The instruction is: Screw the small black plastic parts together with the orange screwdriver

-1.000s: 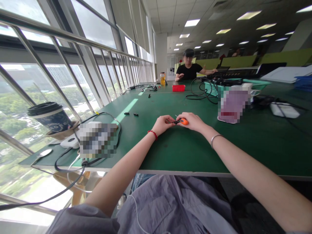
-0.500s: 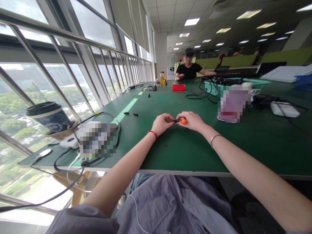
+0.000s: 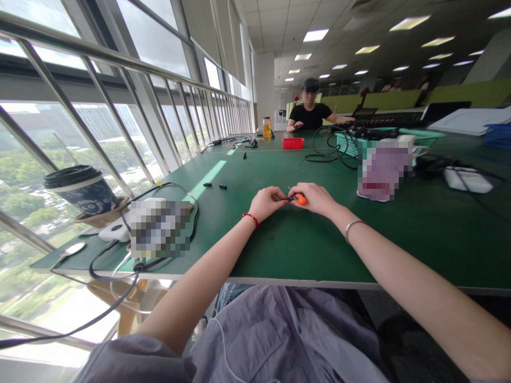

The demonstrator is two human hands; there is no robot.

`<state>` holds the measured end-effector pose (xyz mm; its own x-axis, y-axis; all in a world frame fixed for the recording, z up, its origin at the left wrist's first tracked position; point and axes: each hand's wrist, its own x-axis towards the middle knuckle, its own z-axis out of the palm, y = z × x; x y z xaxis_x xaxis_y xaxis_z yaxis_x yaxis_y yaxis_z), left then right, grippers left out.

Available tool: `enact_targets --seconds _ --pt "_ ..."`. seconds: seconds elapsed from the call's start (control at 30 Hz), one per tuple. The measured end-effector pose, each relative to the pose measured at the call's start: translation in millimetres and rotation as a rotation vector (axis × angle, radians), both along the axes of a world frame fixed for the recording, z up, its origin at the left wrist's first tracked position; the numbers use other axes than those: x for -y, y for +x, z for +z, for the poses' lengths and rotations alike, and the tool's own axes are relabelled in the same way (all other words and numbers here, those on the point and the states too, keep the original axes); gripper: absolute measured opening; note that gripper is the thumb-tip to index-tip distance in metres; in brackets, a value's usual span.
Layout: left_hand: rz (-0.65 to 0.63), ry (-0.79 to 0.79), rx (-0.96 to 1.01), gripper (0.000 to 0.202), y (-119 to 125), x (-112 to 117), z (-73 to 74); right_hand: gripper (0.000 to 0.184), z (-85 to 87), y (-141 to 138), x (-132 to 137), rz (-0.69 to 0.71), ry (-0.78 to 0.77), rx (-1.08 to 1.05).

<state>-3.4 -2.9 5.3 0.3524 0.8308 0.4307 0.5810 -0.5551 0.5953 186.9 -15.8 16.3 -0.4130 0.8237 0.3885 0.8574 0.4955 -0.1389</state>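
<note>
Both my hands rest together on the green table (image 3: 303,250), a little past its near edge. My right hand (image 3: 317,198) is closed round a small screwdriver with an orange handle (image 3: 301,200), its dark shaft pointing left. My left hand (image 3: 266,202) is curled in a pinch right at the tool's tip, holding something too small to make out. A red cord circles my left wrist and a thin metal bangle my right one.
A lidded paper coffee cup (image 3: 82,190) stands at the left edge beside white chargers and black cables (image 3: 167,191). Two small black parts (image 3: 214,185) lie ahead. A red tray (image 3: 293,143), a yellow jar (image 3: 266,127) and a seated person (image 3: 310,111) are at the far end.
Hardly anything has moved. My hands stayed pressed together at the screwdriver, with only slight shifts of the fingers and tool tip. The distant person drew an arm in.
</note>
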Motion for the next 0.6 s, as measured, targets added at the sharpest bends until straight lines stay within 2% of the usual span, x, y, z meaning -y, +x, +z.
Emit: enact_targets --seconds 0.4,0.6 --pt "-0.013 -0.016 0.027 0.016 -0.5 -0.7 -0.7 0.019 2.3 -0.1 0.8 0.008 -0.032 -0.008" --pt "0.024 -0.004 0.030 0.015 0.6 1.3 2.4 0.019 3.9 -2.1 3.6 -0.022 -0.046 -0.013"
